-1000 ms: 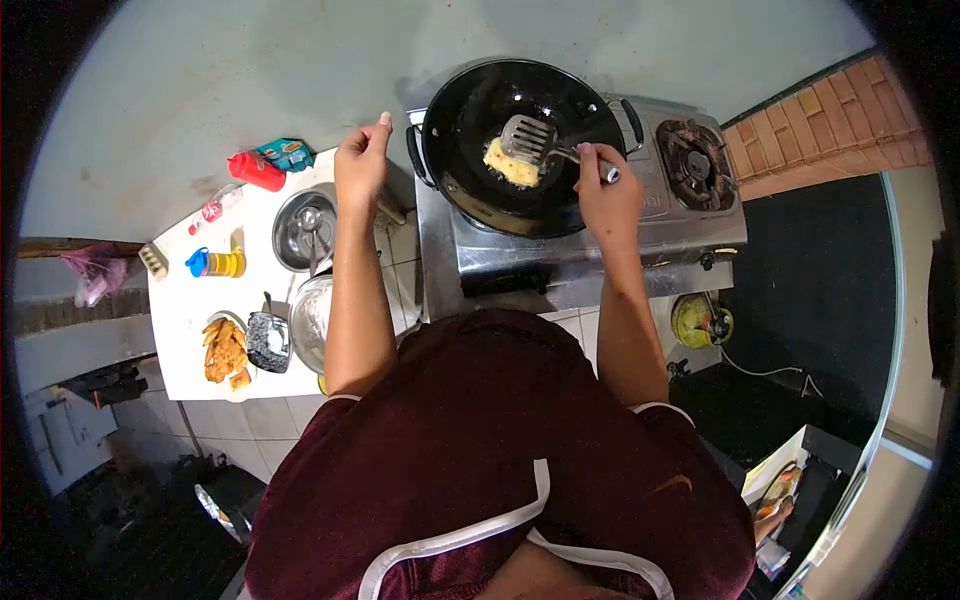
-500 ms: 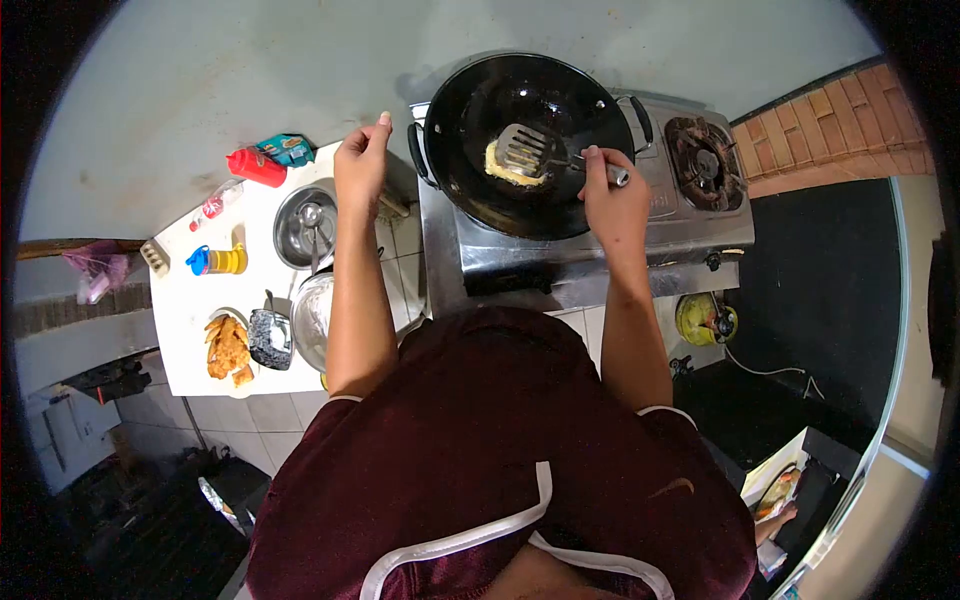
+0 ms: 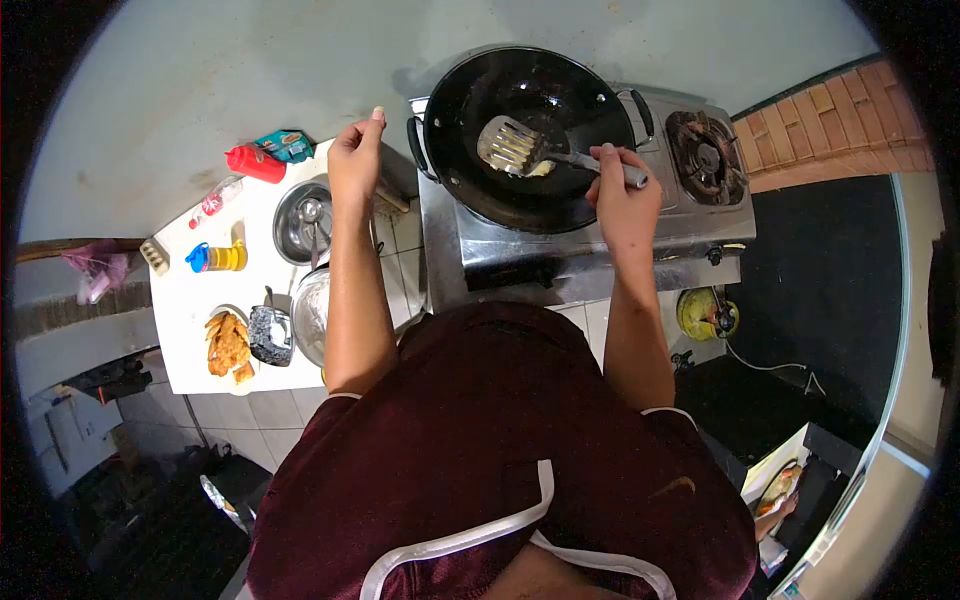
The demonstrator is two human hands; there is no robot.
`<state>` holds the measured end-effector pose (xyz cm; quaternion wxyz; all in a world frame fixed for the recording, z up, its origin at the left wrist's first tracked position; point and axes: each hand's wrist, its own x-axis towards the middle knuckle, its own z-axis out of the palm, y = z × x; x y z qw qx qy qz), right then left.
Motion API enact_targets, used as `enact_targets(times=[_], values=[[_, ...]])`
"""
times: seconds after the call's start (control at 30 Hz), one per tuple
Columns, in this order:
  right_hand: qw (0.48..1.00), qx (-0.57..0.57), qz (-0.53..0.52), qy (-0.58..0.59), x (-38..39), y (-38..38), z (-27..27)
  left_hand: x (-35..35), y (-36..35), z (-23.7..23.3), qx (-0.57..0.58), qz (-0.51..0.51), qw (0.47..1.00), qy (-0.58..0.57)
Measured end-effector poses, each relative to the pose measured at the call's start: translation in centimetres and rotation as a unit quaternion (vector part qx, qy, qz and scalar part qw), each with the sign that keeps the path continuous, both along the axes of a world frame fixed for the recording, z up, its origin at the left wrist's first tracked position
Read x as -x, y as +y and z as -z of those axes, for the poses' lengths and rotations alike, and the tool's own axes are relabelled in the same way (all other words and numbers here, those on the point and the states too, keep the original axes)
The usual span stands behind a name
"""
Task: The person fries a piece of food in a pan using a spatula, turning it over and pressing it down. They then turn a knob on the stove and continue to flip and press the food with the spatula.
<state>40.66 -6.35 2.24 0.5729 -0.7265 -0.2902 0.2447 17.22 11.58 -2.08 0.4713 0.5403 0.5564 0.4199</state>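
My right hand [image 3: 625, 185] is wrapped around the handle of a metal slotted spatula [image 3: 505, 130]. The spatula's blade lies over a pale yellow piece of food [image 3: 541, 169] inside a black wok [image 3: 480, 195]. Most of that food is hidden; some of it shows through the slots and along the blade's lower edge. The wok sits on the left side of a steel gas stove [image 3: 590, 262]. Left of the wok's handle my left hand [image 3: 355, 155] is raised with its fingers curled and thumb up, and nothing shows in it.
A bare burner [image 3: 708, 158] is right of the wok. On the white table [image 3: 185, 345] at left stand a steel bowl [image 3: 290, 235] with a ladle, a red squeeze bottle [image 3: 254, 163], a yellow-and-blue bottle [image 3: 216, 257] and a plate of fried food [image 3: 228, 345]. A gas cylinder [image 3: 705, 315] stands below.
The spatula blade has shifted a little up and left across the food, now covering most of it. My right hand has moved slightly right; my left hand has barely moved.
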Motion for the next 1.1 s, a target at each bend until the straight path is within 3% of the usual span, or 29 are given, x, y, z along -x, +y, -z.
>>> enact_targets(times=[0.33,0.47,0.57,0.6,0.7,0.77,0.83,0.9,0.97,1.1], values=[[0.986,-0.157,-0.006,0.059,2.6,1.1,-4.6,6.6,-2.5,-1.9,-0.028,-0.121,0.992,-0.035],[0.972,-0.207,-0.073,0.082,6.9,2.9,-6.2,11.6,-4.8,-2.1,-0.059,-0.197,0.978,-0.043],[0.973,-0.158,-0.143,0.090,11.4,4.3,-5.7,16.1,-7.2,-2.0,-0.037,-0.255,0.966,-0.033],[0.958,-0.179,-0.184,0.129,12.9,5.0,-4.4,17.6,-8.0,-1.8,-0.024,-0.273,0.961,-0.034],[0.956,-0.162,-0.228,0.088,18.4,7.2,0.6,21.6,-10.1,-0.9,0.011,-0.317,0.947,-0.045],[0.955,-0.114,-0.275,-0.004,21.4,8.4,4.1,23.9,-11.3,-0.1,0.020,-0.341,0.939,-0.038],[0.937,-0.135,-0.311,-0.086,23.9,9.6,7.3,25.6,-12.4,0.3,0.026,-0.355,0.933,-0.047],[0.881,-0.250,-0.329,-0.231,25.6,11.3,11.5,27.6,-13.5,0.8,0.051,-0.360,0.931,-0.039],[0.842,-0.286,-0.358,-0.284,27.3,11.8,14.2,28.8,-14.3,1.2,0.029,-0.382,0.923,-0.048],[0.817,-0.266,-0.404,-0.312,28.5,12.0,16.7,31.4,-15.4,2.5,0.065,-0.394,0.916,-0.042]])
